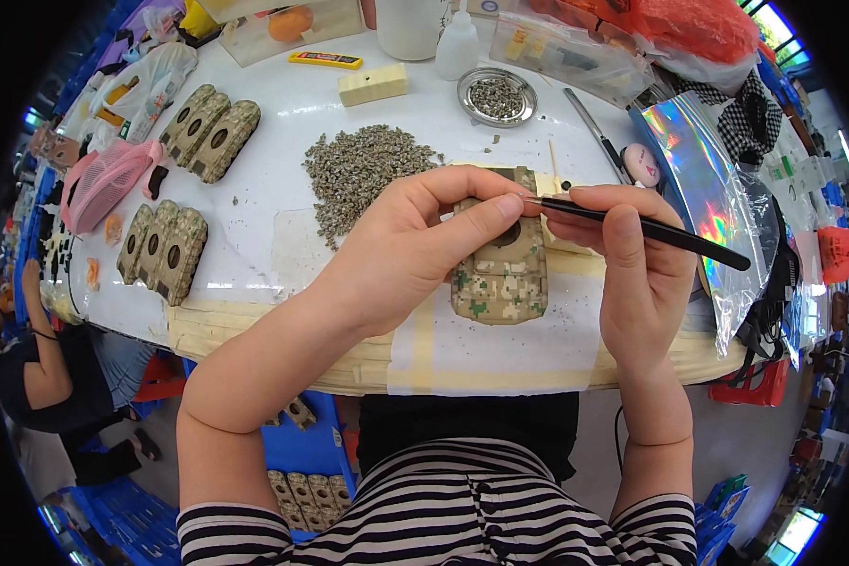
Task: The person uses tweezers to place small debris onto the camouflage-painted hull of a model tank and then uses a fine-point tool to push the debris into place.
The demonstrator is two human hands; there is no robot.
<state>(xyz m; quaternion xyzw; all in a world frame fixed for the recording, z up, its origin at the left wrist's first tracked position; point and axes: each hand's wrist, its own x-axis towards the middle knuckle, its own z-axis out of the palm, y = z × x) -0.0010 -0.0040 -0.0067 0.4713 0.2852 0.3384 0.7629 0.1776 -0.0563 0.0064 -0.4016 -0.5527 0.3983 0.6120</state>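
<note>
A camouflage-patterned case (500, 291) with a dark round opening lies on white paper in front of me. Over its upper part is my left hand (410, 231), closed, thumb and index fingertip pressed together. Whatever sits in that pinch is too small or hidden to make out. My right hand (637, 250) grips black tweezers (693, 243), their tips reaching my left fingertips. Beyond my left hand lies a heap of small grey-brown metal-looking parts (363, 165). A round metal dish (468, 92) at the back holds more of them.
Camouflage cases (198, 132) stand in two groups at left, near a pink mesh item (108, 184). A pale yellow block (374, 85), white squeeze bottle (457, 47) and clear plastic bin (566, 57) line the back. Shiny plastic bags (707, 189) lie at right. Another person sits at far left.
</note>
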